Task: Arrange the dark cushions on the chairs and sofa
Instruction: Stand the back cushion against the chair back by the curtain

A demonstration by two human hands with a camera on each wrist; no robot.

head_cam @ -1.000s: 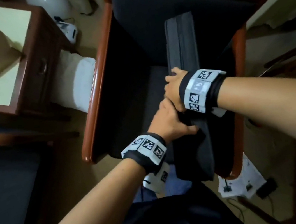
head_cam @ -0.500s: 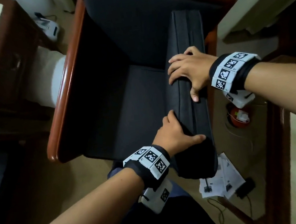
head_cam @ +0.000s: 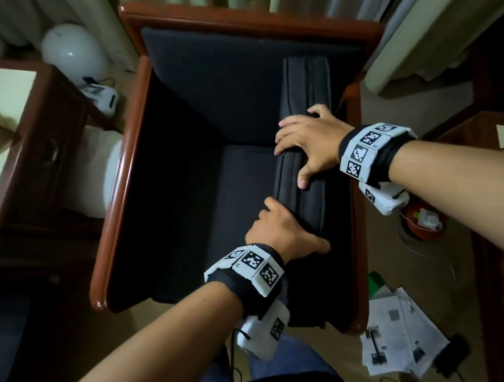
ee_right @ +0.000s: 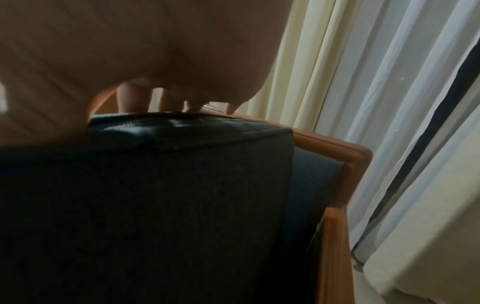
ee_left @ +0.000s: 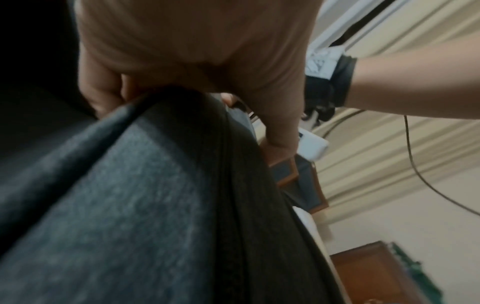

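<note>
Head camera: two hands on an upright cushion in an armchair

Head view looks down into a wooden-framed armchair with dark upholstery [head_cam: 131,161]. A dark grey, flat rectangular fabric cushion with piped seams [head_cam: 305,119] stands on its edge along the chair's right side, leaning against the right armrest and running from the backrest to the front edge of the seat.

The right hand [head_cam: 305,145] lies over the cushion's top edge about midway along it, fingers spread and draped over the inner side, thumb on the top face. In the right wrist view its fingertips [ee_right: 132,98] curl over the zipped edge, so it is holding the cushion. The left hand [head_cam: 281,231] is nearer the front edge of the seat, fingers wrapped over the inner seam and thumb stretched along the cushion's top; the left wrist view shows the same clasp [ee_left: 182,61].

To do this step well, it seems best to keep both hands spaced along the top edge so the cushion tips evenly, then lower it flat onto the seat or stand it square against the backrest, without letting the front end sag over the seat's front edge

Loose printed papers [head_cam: 398,338] lie on the floor beside the chair's front right corner
</note>
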